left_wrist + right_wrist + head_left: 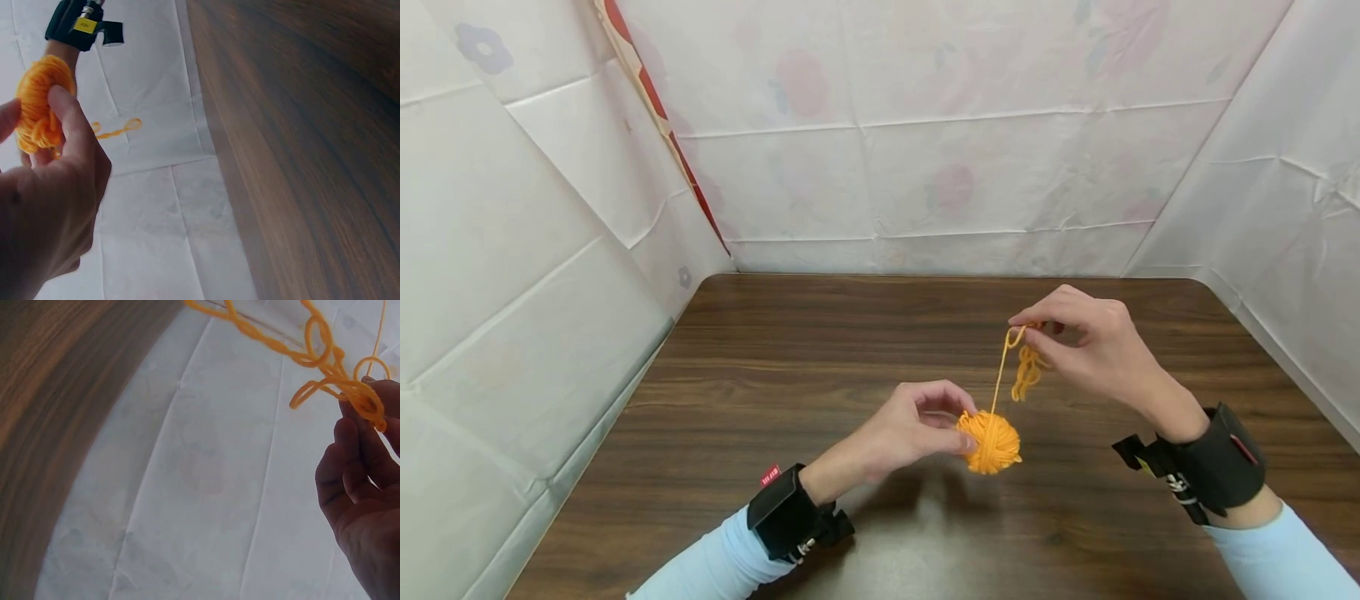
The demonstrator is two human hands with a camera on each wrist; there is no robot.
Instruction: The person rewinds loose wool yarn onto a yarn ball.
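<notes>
While the left hand (910, 429) grips the orange yarn ball (990, 442) just above the near middle of the wooden table (775, 367), the right hand (1093, 346), pinching the loose strand (1000, 371), should pull gently, keeping the loops untangled.

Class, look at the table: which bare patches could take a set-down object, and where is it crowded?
Bare wood lies along the table by the back wall and beside the left wall. The centre is crowded: the left hand holds the yarn ball, and the right hand pinches the yarn strand.
</notes>
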